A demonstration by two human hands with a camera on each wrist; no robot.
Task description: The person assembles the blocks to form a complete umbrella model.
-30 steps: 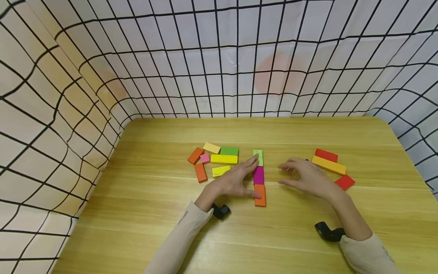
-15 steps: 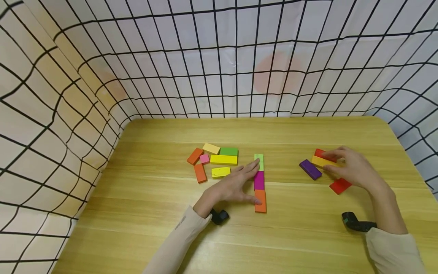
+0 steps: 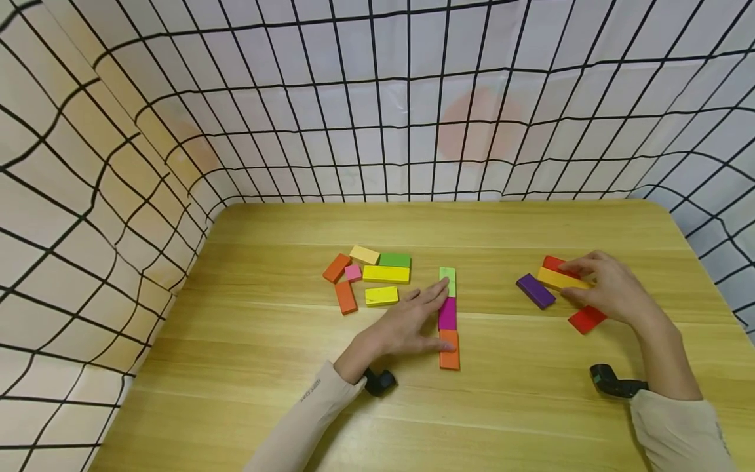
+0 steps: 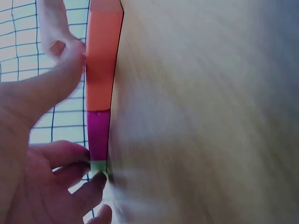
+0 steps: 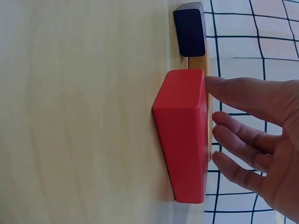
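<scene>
Three blocks are lying end to end on the table (image 3: 501,406): a light green block (image 3: 449,273) at the far end, a magenta block (image 3: 447,313) in the middle and an orange block (image 3: 449,360) at the near end. The left hand (image 3: 404,328) is lying spread along them, fingertips resting on the green one, thumb on the orange.

The right hand (image 3: 616,288) is bracketing an amber block (image 3: 551,278) between thumb and fingers; whether it is actually pinching, I cannot tell. A red block (image 3: 552,263) is lying along the amber one's far side, a second red block (image 3: 586,320) is lying near the thumb, and a purple block (image 3: 535,291) is sitting just beside the amber one's left end.

All are looking smooth and hard, so I'm judging them light, stiff, slightly slippery and hardly fragile. The amber one's long sides, near the middle, are probably offering the surest hold, though the red neighbour is crowding the fingers.
</scene>
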